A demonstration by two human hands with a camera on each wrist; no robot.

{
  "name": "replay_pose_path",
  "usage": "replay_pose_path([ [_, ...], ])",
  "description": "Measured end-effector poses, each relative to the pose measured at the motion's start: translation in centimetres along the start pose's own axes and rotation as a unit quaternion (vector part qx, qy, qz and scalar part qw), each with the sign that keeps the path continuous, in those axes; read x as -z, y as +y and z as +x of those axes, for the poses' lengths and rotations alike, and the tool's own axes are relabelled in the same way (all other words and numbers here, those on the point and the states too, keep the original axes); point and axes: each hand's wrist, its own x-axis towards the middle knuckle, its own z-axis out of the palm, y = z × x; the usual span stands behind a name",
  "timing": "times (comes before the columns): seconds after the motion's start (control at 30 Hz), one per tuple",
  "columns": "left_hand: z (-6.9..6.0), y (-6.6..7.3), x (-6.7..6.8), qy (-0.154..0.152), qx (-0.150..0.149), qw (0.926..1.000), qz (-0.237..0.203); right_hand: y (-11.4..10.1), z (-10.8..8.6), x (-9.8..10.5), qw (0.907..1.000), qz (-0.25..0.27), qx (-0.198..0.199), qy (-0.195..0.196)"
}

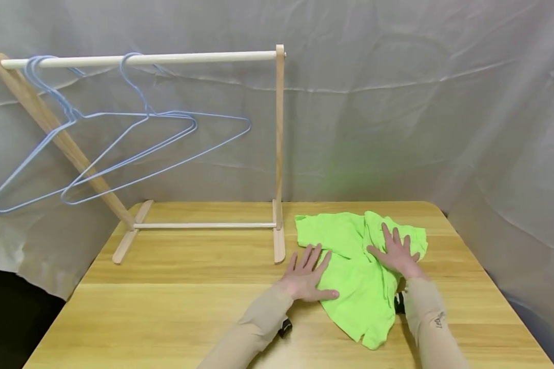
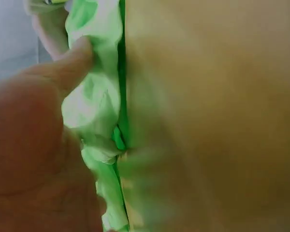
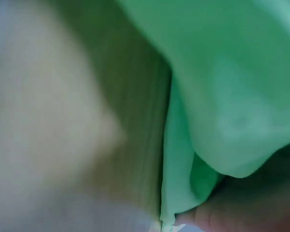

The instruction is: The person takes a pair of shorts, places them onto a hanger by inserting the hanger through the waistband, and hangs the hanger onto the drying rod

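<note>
A crumpled bright green garment (image 1: pixel 351 287), which looks like a T-shirt, lies on the right part of the wooden table. Fingers spread, my left hand (image 1: pixel 306 277) rests at the garment's left edge, its thumb over the cloth. My right hand (image 1: pixel 398 253) lies on the upper right portion, also with spread fingers. In the left wrist view, the thumb (image 2: pixel 75 60) touches the green cloth (image 2: pixel 101 63) beside the tabletop. Folds of the cloth (image 3: pixel 232 96) fill much of the right wrist view, with part of the hand (image 3: pixel 251 212) at the lower right.
A rack with wooden posts (image 1: pixel 279 138) and a white top rail (image 1: pixel 203 57) stands at the left. Several light blue wire hangers (image 1: pixel 138 177) hang from it. Grey sheeting (image 1: pixel 397 102) rises behind the wooden table (image 1: pixel 175 302).
</note>
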Motion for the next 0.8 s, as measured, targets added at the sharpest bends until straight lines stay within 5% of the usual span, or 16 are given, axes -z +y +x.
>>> replay_pose_path([
  [0.1, 1.3, -0.2, 0.2, 0.029, 0.029, 0.9981, 0.046, -0.1, 0.0, -0.4, 0.9996, 0.007, 0.027, -0.002],
  [0.27, 2.3, -0.8, 0.0, -0.007, 0.066, 0.9945, 0.081, 0.0, -0.2, -0.7, 0.9985, 0.007, 0.055, -0.004],
  [0.53, 0.6, 0.8, 1.5, 0.013, 0.035, 0.9890, 0.143, 0.1, -0.8, -1.0, 0.9948, 0.023, 0.099, -0.006],
  [0.63, -0.1, 1.1, 1.4, 0.014, 0.023, 0.9898, 0.140, -0.3, -1.3, -1.4, 0.9929, 0.047, 0.108, -0.015],
  [0.8, -1.8, 0.5, 1.3, 0.010, 0.015, 0.9983, 0.055, -1.3, -2.3, -2.1, 0.9877, 0.092, 0.122, -0.032],
])
